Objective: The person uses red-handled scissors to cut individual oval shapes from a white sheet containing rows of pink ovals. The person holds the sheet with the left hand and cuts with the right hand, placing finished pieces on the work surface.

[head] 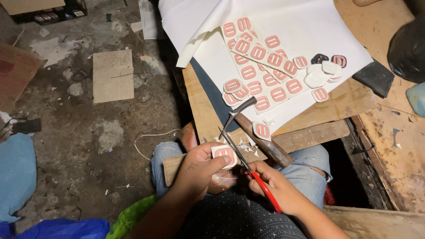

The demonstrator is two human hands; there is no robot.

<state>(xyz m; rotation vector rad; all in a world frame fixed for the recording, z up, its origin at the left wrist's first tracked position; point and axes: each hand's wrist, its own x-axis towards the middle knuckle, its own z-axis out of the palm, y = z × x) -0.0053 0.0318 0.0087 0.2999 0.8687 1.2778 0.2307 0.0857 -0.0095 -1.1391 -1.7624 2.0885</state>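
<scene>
At lower centre the left hand pinches a small white cut-out piece with a pink buckle shape. Its fingers sit just beside the blades, so a slip could nick them or clip the pink edge. The right hand grips the red-handled scissors. Further right, a wooden-handled hammer crowds the wooden worktop, and a white sheet of pink pieces lies at upper centre.
</scene>
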